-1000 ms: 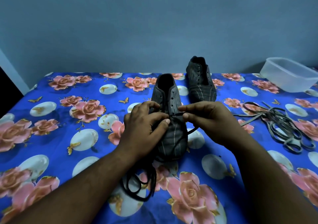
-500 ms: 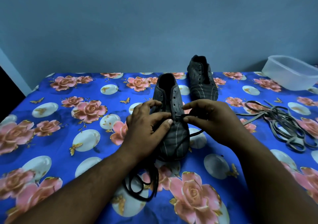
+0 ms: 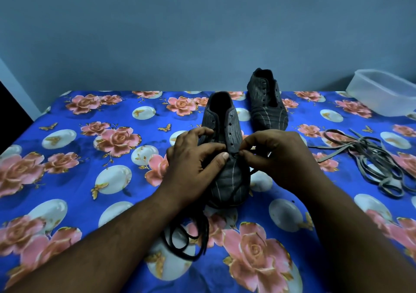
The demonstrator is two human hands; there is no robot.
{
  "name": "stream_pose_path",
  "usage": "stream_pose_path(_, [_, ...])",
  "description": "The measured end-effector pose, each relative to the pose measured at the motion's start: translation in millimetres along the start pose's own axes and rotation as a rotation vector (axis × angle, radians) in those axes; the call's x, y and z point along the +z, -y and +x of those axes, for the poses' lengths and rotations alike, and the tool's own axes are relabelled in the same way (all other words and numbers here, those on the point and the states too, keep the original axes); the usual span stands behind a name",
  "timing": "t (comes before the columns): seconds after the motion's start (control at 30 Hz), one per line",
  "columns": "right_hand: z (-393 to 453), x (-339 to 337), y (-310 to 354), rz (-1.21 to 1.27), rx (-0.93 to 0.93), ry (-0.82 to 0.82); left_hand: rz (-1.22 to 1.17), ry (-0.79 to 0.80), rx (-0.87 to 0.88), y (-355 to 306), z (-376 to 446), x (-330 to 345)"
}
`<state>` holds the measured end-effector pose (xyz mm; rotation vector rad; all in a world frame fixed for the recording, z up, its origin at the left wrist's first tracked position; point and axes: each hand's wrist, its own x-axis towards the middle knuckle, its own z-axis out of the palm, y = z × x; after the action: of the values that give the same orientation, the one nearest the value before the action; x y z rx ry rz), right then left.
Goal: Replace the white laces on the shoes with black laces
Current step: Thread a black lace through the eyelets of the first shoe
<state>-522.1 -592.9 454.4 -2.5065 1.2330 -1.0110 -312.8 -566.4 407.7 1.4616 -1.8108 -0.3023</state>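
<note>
Lying closest to the person, just in front of the near shoe's toe, a loose pile of black lace [image 3: 186,241] curls on the flowered cloth [image 3: 67,180]. It looks thin, soft and floppy, so it will bend any way it is pushed. The best place to hold it is right at the stiff tip, so it can be poked through a hole.

Next comes the near shoe [image 3: 225,157], standing upright with its toe toward the person. It looks light and a bit soft on the sides, so it needs a hand to keep it steady. The left hand [image 3: 193,157] does that: its fingers curl around the left side of the shoe and the thumb presses on top, near the lowest holes. The right hand [image 3: 276,157] is on the other side of the shoe. Its thumb and first finger are pinched together on the black lace at a low hole. The holes higher up look empty.

Past the near shoe and a little to its right stands the second shoe [image 3: 267,106], with no lace. Well to the right of the near shoe lie the pale old laces [image 3: 378,157] in a tangle. Farther back on that side sits a clear plastic tub [image 3: 382,94].
</note>
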Motion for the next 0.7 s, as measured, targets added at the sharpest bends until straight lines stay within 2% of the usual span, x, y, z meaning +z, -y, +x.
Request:
stream_pose_path(0.1, [-0.1, 1.0, 1.0, -0.019, -0.003, -0.024, -0.01, -0.003, 0.003, 0.0, 0.4, -0.1])
stream_pose_path(0.3, [-0.4, 9.4, 1.3, -0.002, -0.047, 0.031, -0.04, -0.003, 0.006, -0.8, 0.9, -0.7])
stream_pose_path(0.43, [-0.1, 10.3, -2.5, 0.058, -0.035, 0.009, -0.017, 0.069, -0.009, -2.3, 1.8, -0.1])
stream_pose_path(0.7, [1.3, 18.3, -7.3, 0.452, 0.184, 0.093, -0.103, 0.149, -0.078, -2.5, 5.8, 0.5])
